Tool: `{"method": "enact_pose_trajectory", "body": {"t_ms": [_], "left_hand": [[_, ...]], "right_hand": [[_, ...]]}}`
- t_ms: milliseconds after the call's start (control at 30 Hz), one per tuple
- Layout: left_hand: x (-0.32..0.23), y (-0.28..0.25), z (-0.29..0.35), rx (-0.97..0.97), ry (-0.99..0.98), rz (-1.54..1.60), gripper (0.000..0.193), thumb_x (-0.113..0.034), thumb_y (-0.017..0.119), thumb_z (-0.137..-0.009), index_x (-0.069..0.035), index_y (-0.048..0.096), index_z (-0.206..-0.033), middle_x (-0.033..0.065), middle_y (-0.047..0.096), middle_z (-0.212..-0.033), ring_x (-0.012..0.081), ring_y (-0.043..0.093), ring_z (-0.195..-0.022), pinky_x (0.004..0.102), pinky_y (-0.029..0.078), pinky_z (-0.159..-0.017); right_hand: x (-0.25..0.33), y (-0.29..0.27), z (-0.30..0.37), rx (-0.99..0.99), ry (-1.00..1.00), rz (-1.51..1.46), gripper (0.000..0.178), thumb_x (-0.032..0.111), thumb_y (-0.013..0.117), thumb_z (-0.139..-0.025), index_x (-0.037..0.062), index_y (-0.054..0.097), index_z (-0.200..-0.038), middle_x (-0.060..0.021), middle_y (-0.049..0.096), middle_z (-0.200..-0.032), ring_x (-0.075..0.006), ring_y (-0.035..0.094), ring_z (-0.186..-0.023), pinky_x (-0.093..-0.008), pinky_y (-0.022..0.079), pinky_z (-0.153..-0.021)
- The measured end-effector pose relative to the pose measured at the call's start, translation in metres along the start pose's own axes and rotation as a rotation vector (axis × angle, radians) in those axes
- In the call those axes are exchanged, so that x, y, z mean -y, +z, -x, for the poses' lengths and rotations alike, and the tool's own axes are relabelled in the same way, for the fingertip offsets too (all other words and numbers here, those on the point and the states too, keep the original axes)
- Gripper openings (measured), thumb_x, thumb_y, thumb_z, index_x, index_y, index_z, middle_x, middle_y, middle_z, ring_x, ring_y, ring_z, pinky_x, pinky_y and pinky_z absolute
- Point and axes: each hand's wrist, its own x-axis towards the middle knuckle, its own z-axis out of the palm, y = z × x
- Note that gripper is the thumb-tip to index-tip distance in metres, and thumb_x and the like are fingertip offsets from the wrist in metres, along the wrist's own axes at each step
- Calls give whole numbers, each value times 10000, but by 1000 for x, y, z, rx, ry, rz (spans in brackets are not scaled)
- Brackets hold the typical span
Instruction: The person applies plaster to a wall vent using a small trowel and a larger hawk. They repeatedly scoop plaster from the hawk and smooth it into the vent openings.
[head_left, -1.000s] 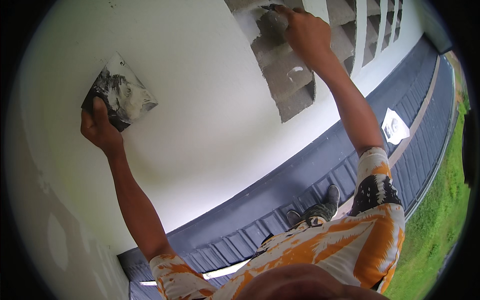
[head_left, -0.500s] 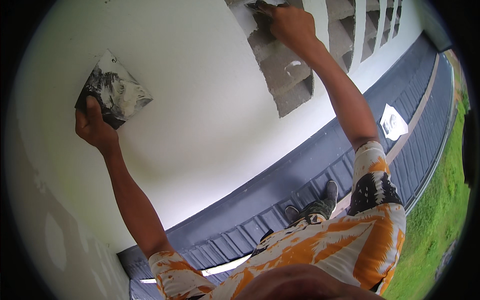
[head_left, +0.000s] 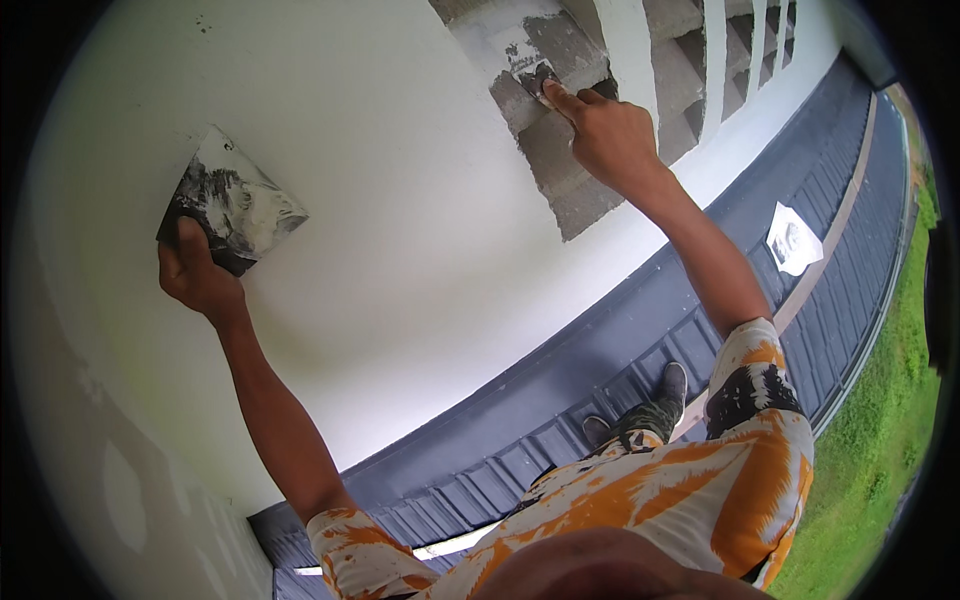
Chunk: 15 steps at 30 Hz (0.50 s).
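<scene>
My left hand is closed on the edge of a flat, dark, square plate smeared with white putty, its thumb lying on top. The plate is held up in front of the white wall. My right hand grips a putty knife with a whitish, smeared blade, the index finger stretched along it. The blade lies at the bare grey concrete blockwork, which has recesses in it. White putty coats part of the upper left of this grey patch. Whatever handle the knife has is mostly hidden by the hand.
More grey recessed openings run along the wall to the right, parted by white strips. Below is a dark ribbed roof, where my shoes stand. A white smeared sheet lies near a long plank. Grass borders the roof.
My right hand and the putty knife have moved down and slightly right along the grey patch. The left hand and plate sit slightly lower in view, with the view itself shifting a little.
</scene>
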Motion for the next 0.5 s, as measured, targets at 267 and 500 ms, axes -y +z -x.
{"method": "enact_pose_trajectory", "body": {"t_ms": [267,500], "left_hand": [[2,5,-1,9,36,-30,318,-240,620,-954,77,645,-978,43,643,-865,104,554,-750,262,467,-669],[0,5,-1,11,28,1,304,-216,615,-955,83,643,-994,50,646,-884,112,563,-769,265,474,-686]], "right_hand": [[0,-18,-82,-244,-98,-37,441,12,576,-731,145,690,-1135,-87,684,-899,-297,676,-686,-395,528,-565],[-11,1,-49,-168,-192,-12,482,-7,592,-781,200,659,-1211,-75,685,-950,-266,673,-677,-386,513,-556]]}}
